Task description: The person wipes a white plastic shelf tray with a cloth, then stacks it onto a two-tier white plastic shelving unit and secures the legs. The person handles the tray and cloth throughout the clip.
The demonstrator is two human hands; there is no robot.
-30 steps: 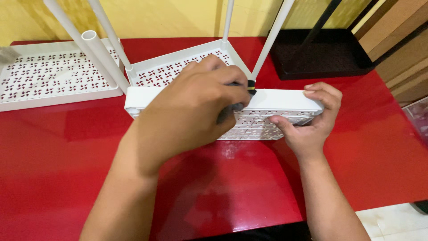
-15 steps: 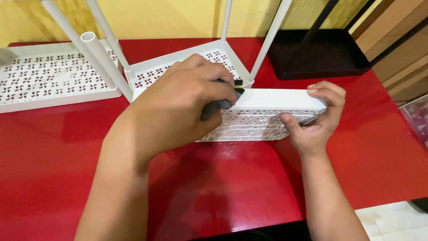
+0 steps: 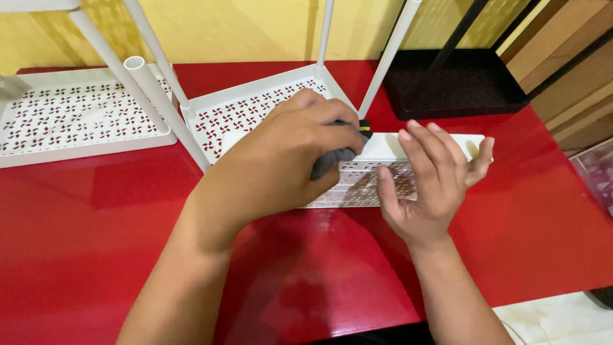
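I see a white perforated shelf panel [image 3: 383, 182] on the red bench [image 3: 96, 223]; my left hand [image 3: 287, 160] clenches a dark tool [image 3: 335, 160], my right hand [image 3: 428, 179] rests spread on the panel.

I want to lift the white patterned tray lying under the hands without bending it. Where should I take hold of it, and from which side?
Grip the white tray by its solid rim on the right short end, coming in from the right, probably with a second hold on the near long edge. The perforated face looks thin, while the rim is plain and thick. The right end juts free past the right hand; the left hand, closed round a dark tool, covers the other.
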